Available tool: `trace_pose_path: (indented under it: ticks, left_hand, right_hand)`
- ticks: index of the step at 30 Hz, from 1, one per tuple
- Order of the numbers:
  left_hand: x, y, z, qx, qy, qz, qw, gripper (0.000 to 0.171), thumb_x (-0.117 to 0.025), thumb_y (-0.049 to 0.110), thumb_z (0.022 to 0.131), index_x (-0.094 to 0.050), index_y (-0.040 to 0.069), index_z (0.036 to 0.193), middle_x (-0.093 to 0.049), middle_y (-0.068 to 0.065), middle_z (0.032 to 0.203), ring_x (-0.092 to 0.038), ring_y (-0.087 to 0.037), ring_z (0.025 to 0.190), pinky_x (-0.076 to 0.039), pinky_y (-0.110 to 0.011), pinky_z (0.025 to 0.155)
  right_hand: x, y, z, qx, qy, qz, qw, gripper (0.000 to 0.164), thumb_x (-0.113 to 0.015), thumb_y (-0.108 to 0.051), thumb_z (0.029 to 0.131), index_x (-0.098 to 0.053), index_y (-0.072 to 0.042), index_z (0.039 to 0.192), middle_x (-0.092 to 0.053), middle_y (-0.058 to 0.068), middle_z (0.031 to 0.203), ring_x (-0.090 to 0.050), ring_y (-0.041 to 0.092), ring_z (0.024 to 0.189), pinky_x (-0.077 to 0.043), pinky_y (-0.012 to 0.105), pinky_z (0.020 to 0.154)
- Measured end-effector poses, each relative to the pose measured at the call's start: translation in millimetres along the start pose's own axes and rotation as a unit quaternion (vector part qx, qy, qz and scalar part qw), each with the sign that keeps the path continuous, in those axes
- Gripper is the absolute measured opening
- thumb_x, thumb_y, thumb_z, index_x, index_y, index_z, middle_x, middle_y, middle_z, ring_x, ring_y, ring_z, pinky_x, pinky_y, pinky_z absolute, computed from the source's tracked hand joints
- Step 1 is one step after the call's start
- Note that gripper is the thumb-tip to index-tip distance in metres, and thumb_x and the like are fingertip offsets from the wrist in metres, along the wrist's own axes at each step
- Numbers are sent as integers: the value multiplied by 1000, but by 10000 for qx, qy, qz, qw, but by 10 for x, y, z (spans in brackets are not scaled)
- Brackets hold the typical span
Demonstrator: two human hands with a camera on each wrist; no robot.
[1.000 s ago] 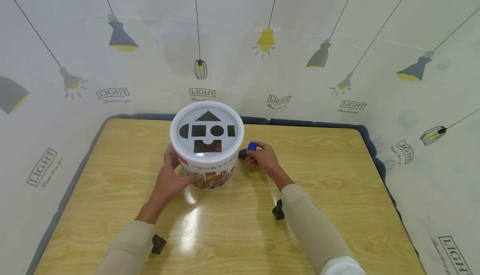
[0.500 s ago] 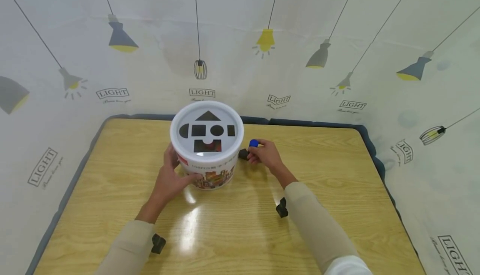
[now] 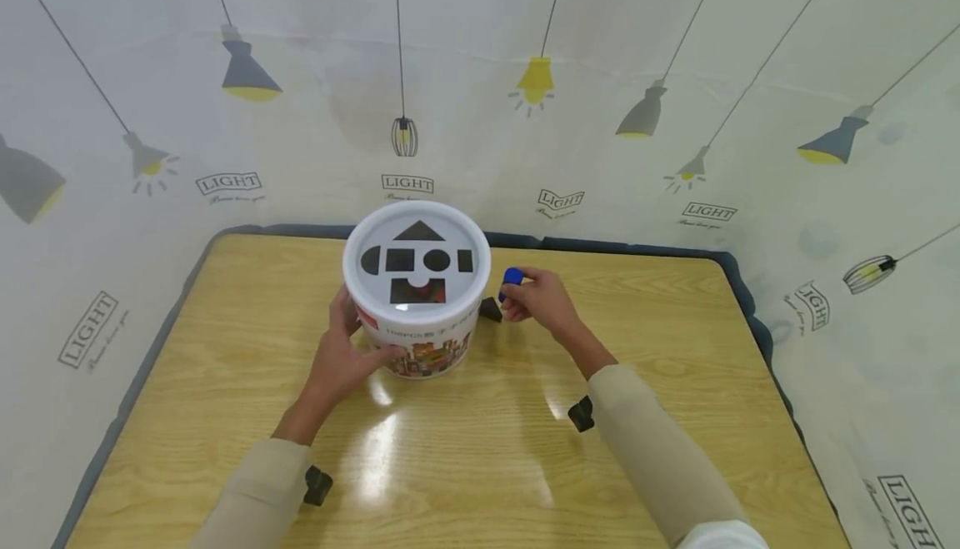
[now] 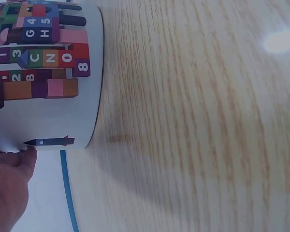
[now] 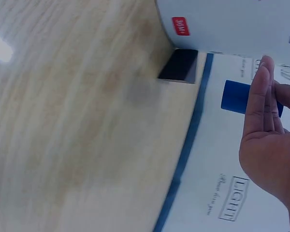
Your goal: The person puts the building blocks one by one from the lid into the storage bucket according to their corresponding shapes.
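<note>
A white plastic bucket, printed with coloured letter blocks, stands upright near the back of the table. Its lid has cut-out holes: a triangle, a square, a circle, a half circle and others. My left hand grips the bucket's left side, thumb on the front and fingers behind, partly hidden. To the right of the bucket, my right hand pinches a blue cylinder block between thumb and fingers, above the table. A dark wedge-like piece sits on the table against the bucket's foot.
The wooden table has a dark blue edge line along its back and sides. Pale walls printed with lamps rise behind it. Dark wrist-camera mounts show beside each sleeve.
My right hand has drawn a little to the right and up with the blue cylinder block, which now leans more. The left hand and bucket stay put; the view shifts slightly.
</note>
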State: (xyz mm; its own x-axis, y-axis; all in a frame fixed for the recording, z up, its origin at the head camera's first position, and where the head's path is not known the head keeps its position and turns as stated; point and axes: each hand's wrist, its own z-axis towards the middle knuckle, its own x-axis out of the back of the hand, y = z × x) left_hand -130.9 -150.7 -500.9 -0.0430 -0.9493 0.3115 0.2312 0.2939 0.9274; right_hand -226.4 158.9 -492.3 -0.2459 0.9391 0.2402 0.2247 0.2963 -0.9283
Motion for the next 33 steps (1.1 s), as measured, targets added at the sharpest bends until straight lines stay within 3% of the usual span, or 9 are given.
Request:
trace_pose_path:
  ticks: [11,20,25,33]
  left_hand:
    - [5,-10,-1,-56,13,27,10000,120,-89,10,69,-8,24,156,-38,-17,152,-38,-37,137,-34,-57,114]
    - [-5,-56,3,-5,6,-6,10000,120,-89,12,68,-9,29,156,-39,-18,150,-39,-37,136,-34,-57,113]
    - [-6,-49,-5,11,-23,2,10000,119,-89,13,69,-9,31,156,-39,-18,151,-39,-37,136,-34,-58,113]
    - [2,-24,-7,-47,-32,4,10000,119,-89,12,69,-9,32,155,-39,-17,151,-39,-36,136,-35,-58,112]
  right_hand:
    - [44,-267,-156,410,-269,49,9988,40,-65,-15,94,-56,-3,130,-70,14,79,-70,21,63,-64,38,66]
    - [60,-379,-261,330,-424,-68,9985,47,-65,-16,94,-51,-1,137,-70,16,82,-70,22,65,-63,42,70]
    - [79,-429,-317,265,-509,-146,9982,45,-66,-17,94,-53,-4,135,-69,20,85,-70,22,66,-64,38,69]
    - [108,-517,-403,322,-668,-343,9967,42,-67,-18,93,-56,-4,131,-68,27,88,-69,23,65,-63,42,71]
